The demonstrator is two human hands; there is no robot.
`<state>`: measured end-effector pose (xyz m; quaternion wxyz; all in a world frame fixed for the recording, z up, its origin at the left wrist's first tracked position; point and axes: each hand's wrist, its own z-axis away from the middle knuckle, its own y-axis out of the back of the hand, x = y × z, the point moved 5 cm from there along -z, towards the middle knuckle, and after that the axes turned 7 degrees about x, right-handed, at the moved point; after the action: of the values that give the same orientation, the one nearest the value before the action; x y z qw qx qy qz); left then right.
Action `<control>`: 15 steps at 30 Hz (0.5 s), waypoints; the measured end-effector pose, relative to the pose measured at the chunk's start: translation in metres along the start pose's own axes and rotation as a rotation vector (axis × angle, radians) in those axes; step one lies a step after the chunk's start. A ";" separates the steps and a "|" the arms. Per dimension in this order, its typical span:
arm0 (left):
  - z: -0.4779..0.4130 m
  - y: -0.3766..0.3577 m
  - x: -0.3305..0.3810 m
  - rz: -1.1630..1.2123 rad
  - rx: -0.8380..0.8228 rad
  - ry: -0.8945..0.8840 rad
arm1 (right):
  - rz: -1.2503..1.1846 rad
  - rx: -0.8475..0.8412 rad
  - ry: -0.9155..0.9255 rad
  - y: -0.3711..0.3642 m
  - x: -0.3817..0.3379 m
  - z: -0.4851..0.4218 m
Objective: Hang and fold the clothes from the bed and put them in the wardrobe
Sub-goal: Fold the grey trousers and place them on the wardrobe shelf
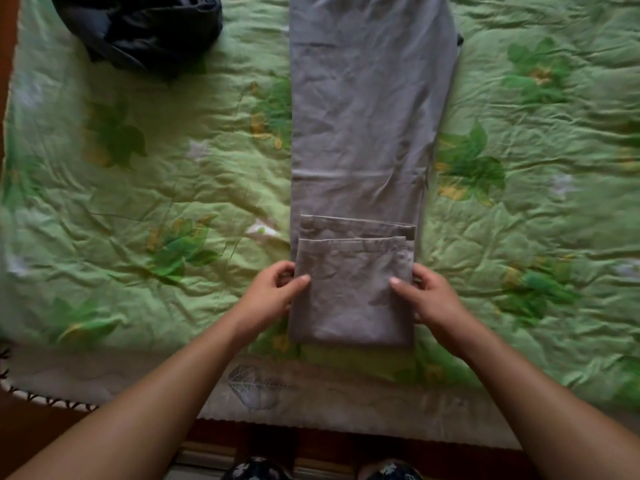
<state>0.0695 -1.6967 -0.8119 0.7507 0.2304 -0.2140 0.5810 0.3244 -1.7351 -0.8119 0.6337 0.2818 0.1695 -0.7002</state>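
Grey trousers (367, 109) lie lengthwise down the middle of the bed, legs together. Their hem end is folded back onto the legs, making a flat flap (351, 296) near the bed's front edge. My left hand (273, 294) grips the flap's left edge, thumb on top and fingers curled underneath. My right hand (427, 294) grips the flap's right edge the same way.
A green floral quilt (166, 188) covers the bed. A dark, bunched-up garment (145, 26) lies at the far left. The bed's front edge (311, 407) runs just below the fold, with the floor and my feet beneath it.
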 end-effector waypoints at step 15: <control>-0.114 0.019 0.179 -0.368 0.396 -0.335 | 0.427 0.242 0.257 0.006 -0.174 -0.103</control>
<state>0.0987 -1.4862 -0.7964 0.7382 0.4993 -0.1720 0.4196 0.3559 -1.5369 -0.7858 0.7019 0.4714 0.1003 -0.5244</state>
